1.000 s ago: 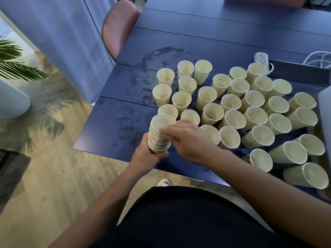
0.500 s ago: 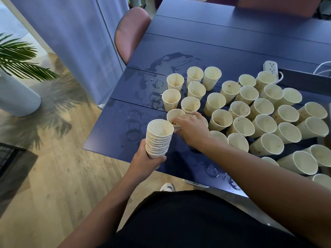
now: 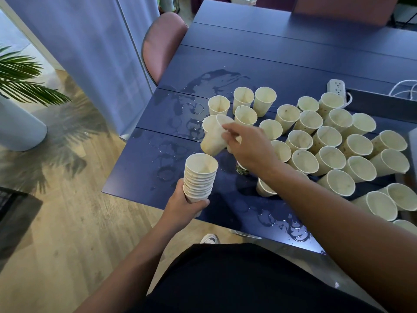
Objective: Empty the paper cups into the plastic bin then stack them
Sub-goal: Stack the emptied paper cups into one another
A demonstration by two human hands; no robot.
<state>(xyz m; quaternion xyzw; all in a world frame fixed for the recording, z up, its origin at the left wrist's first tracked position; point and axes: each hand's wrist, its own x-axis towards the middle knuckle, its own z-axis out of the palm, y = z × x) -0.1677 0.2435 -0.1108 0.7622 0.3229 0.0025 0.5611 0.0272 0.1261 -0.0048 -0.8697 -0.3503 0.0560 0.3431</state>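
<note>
Left hand wrapped around the lower part of a stack of nested cups, fingers curled round its far side, thumb on the near side; stack upright, held just off the near-left edge of the blue desk, mouth open to the camera. Right hand above the desk, fingers clamped on a single paper cup, pinching its rim; cup lifted and tilted, base pointing down toward the stack's mouth, just above and beyond it, not yet inside. Right forearm reaching in from the lower right, crossing over several cups.

Across the right half of the desk, a crowd of loose cups, standing upright and close together, many touching, some with brown specks inside. A smaller cluster of upright cups farther back, beyond the lifted cup. Puddles and wet rings spread over the left part of the desk and along the near edge.

At the far right, a white power strip with a white cable, beside a dark tray edge. A pink chair pushed up to the desk's left side, pale curtains behind it, a palm plant in a white pot on the wooden floor. Plastic bin not identifiable.
</note>
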